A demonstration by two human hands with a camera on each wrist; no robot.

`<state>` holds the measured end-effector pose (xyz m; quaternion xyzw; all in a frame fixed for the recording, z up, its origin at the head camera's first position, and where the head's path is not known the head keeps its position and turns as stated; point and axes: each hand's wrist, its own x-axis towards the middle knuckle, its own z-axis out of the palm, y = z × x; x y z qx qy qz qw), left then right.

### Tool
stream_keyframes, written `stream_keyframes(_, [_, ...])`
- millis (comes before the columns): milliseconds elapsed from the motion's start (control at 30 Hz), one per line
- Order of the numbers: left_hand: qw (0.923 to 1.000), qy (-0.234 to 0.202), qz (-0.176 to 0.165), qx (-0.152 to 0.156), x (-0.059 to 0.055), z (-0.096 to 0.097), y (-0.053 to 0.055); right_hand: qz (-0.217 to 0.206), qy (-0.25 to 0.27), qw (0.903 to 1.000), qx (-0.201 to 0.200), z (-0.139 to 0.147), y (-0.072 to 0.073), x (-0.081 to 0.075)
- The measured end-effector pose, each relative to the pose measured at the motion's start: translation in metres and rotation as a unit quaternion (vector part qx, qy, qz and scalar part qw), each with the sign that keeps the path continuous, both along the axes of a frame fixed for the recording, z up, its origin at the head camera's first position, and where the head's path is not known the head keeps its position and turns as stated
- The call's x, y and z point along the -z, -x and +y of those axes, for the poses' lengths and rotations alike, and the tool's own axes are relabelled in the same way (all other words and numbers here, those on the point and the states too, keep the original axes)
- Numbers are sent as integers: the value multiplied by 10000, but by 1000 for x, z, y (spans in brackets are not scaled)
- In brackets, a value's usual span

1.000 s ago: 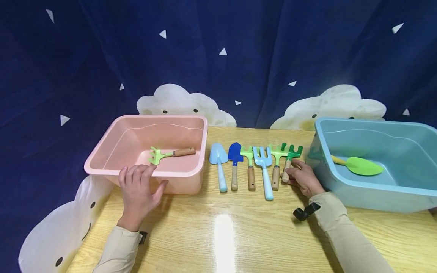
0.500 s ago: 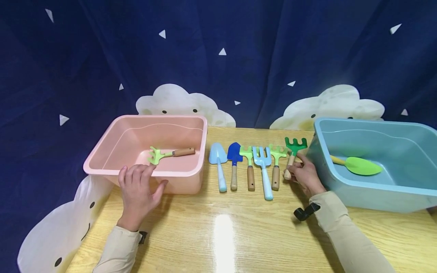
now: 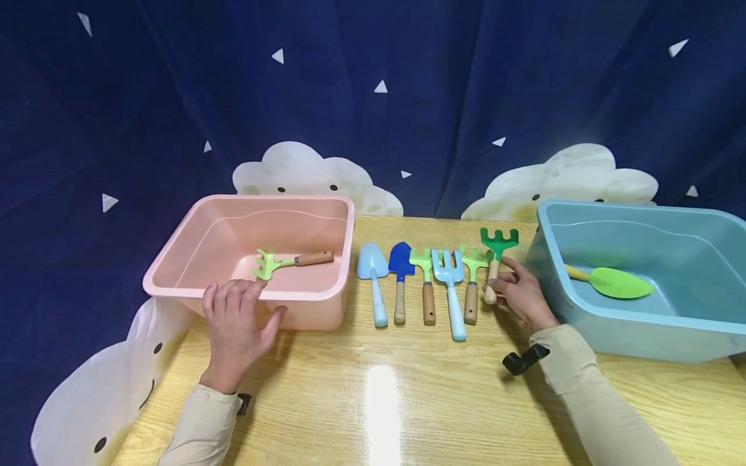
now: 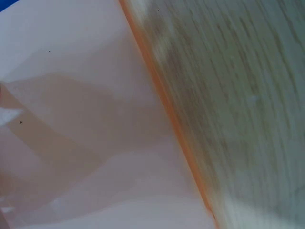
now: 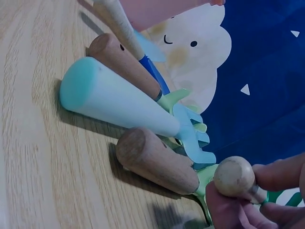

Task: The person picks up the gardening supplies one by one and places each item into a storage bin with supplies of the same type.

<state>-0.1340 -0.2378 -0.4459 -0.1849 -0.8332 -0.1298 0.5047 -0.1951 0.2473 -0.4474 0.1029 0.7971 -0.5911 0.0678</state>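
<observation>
My right hand (image 3: 520, 299) pinches the wooden handle of a small dark green hand rake (image 3: 499, 242), its tines pointing away from me. The round handle end shows between thumb and fingers in the right wrist view. On the front rim of a pink tub (image 3: 309, 296) rests my left hand (image 3: 236, 327), fingers over the edge and thumb along the outer wall. A light green rake (image 3: 315, 259) lies inside that tub. Just left of the held rake is another light green rake (image 3: 471, 304), beside a light blue garden fork (image 3: 454, 310).
Further left in the row lie a light green rake (image 3: 429, 304), a dark blue shovel (image 3: 401, 262) and a light blue trowel (image 3: 377, 298). A blue tub (image 3: 641, 336) stands right of my right hand, with a green trowel (image 3: 620, 283) inside. A dark curtain (image 3: 431, 129) hangs behind.
My right hand has lifted the dark green rake out from beside the light green one, first rightward, then slightly back left and farther from me. The left hand stays on the tub rim.
</observation>
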Motion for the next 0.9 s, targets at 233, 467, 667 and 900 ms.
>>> stream_keyframes(233, [10000,11,-39,-23,-2,0,0,-43,645,9978,-152,3,-1,-1])
stream_keyframes(467, [10000,-3,-43,-22,-2,0,-1,-92,1368,9895,-458,0,-2,-8])
stream_keyframes(667, [10000,-11,-39,2,-1,0,-1,-88,1772,9820,-648,-7,-6,-19])
stream_keyframes(900, [10000,9,-72,-18,-1,0,-1,-77,1822,9792,-884,-16,-9,-31])
